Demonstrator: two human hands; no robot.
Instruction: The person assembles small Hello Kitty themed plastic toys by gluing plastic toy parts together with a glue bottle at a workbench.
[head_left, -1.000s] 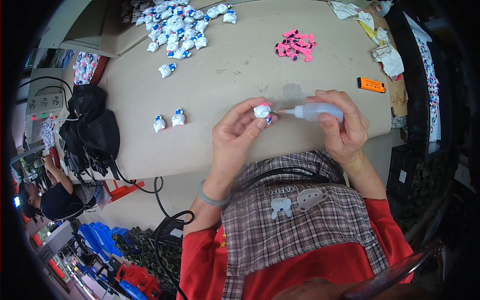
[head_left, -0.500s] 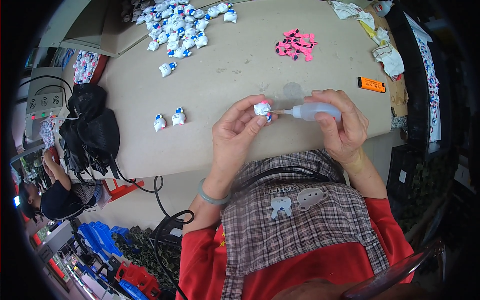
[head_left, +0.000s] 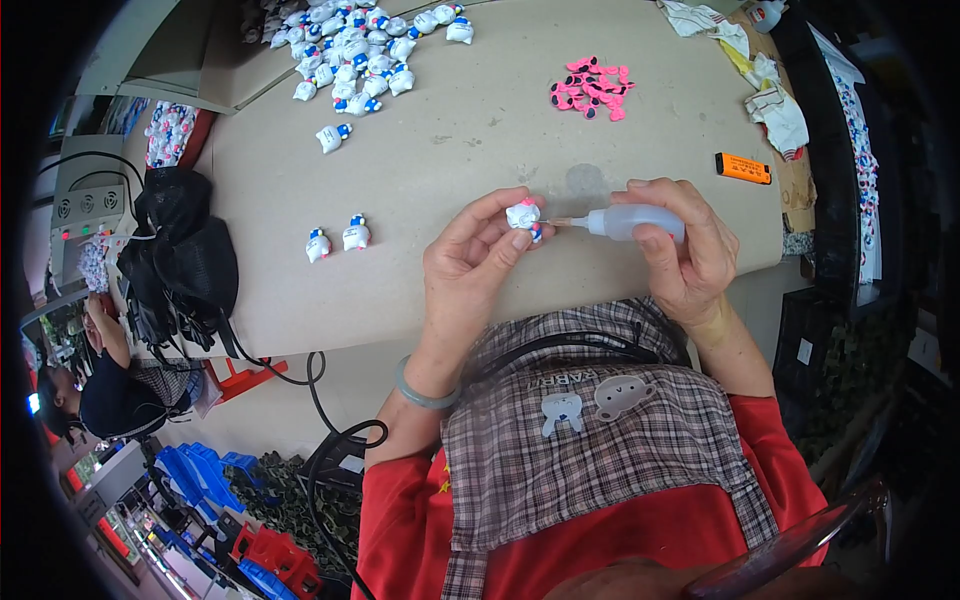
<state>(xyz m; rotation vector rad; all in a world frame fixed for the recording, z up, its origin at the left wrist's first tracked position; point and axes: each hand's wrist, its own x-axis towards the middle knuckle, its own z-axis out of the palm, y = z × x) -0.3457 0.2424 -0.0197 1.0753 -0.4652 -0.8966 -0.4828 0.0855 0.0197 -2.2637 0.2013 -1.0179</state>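
The right hand has shifted the squeeze bottle slightly, its nozzle now touching the small figurine.

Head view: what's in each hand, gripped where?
Left hand: small white figurine, pinched at fingertips. Right hand: squeeze bottle, gripped around its body.

Left hand and right hand raised, fingers pinched closed.

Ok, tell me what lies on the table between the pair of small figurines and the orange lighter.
In the head view, the left hand holding a small white figurine and the right hand with the squeeze bottle sit between the pair of figurines and the orange lighter.
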